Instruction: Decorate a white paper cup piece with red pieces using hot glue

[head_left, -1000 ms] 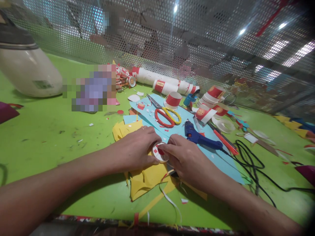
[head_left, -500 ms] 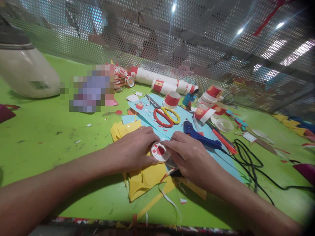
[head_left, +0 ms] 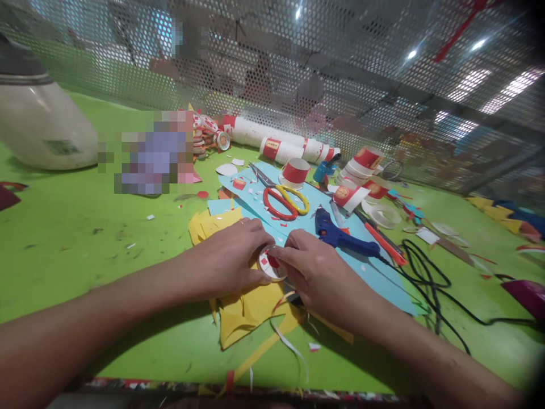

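Note:
A small round white disc with red patches is held between my two hands, above yellow paper. My left hand grips the disc's left edge between thumb and fingers. On its right side, my right hand has its fingers closed on the disc, with fingertips over its red centre. Scissors with red and yellow handles lie on light blue paper beyond the hands. A blue glue gun rests just past my right hand.
Red-and-white paper cups and a long stack of cups lie near the mesh screen. A red-handled cutter and a black cable are to the right. A large cream-coloured object stands at the left.
My right fingers have moved slightly left over the disc and now cover more of its red centre. The whole view has shifted a little.

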Tool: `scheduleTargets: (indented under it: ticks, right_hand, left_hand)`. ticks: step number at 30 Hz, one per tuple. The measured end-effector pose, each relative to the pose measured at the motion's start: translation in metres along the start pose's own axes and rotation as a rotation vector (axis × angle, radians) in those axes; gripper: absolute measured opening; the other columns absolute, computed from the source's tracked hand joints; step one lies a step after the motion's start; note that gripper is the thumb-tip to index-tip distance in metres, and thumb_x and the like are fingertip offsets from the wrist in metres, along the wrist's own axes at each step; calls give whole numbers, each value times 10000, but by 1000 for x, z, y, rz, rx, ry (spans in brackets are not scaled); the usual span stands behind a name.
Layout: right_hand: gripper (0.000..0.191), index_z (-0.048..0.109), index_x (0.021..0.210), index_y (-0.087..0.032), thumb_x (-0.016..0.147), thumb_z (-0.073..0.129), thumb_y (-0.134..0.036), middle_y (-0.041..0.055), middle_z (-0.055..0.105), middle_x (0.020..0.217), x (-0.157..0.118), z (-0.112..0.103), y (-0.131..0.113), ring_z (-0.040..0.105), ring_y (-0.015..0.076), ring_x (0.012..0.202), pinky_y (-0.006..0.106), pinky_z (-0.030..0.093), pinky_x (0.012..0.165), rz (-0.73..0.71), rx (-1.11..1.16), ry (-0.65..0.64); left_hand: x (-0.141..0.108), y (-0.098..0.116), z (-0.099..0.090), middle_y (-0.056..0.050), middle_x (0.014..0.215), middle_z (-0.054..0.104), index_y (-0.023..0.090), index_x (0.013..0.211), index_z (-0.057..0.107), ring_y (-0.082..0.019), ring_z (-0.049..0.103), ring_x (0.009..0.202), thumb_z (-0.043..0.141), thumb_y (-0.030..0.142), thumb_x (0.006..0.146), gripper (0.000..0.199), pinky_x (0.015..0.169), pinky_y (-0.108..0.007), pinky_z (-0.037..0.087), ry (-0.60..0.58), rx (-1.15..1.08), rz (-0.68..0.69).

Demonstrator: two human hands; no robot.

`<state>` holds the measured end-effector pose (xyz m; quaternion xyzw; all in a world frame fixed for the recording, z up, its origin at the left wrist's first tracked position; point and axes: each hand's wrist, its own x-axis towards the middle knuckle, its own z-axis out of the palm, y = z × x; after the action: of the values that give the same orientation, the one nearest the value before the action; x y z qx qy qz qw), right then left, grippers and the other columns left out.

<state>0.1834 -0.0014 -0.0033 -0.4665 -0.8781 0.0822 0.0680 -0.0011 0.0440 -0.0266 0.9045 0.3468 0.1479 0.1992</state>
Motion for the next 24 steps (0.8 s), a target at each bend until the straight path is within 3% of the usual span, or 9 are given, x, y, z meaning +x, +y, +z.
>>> scheduleTargets:
  ticks: [10, 16, 24]
  right_hand:
    - [183, 669, 926, -144, 900, 494, -98, 48, 477, 801, 0, 0, 0, 433, 165, 696, 286, 293, 583, -18, -24, -4]
    - [289, 677, 986, -124, 932, 396, -92, 63, 486, 799, -1, -3, 1, 445, 178, 713, 297, 305, 600, -23, 17, 53]
    - [244, 673, 987, -160, 927, 442, -108, 53, 491, 820, -2, 2, 1, 450, 174, 720, 293, 311, 609, -16, 8, -7]
  left_hand:
    - [-3, 2, -2, -37, 901, 524, 178, 846, 566, -210, 491, 867, 675, 334, 779, 202, 689, -305, 404, -12, 5, 2]
    - [-2, 1, -1, -38, 908, 530, 178, 861, 575, -211, 497, 871, 670, 360, 780, 220, 683, -303, 406, -15, -11, -9]
    - [-1, 4, -4, -40, 913, 542, 180, 881, 593, -214, 496, 891, 650, 306, 779, 171, 712, -308, 410, -22, -7, -3]
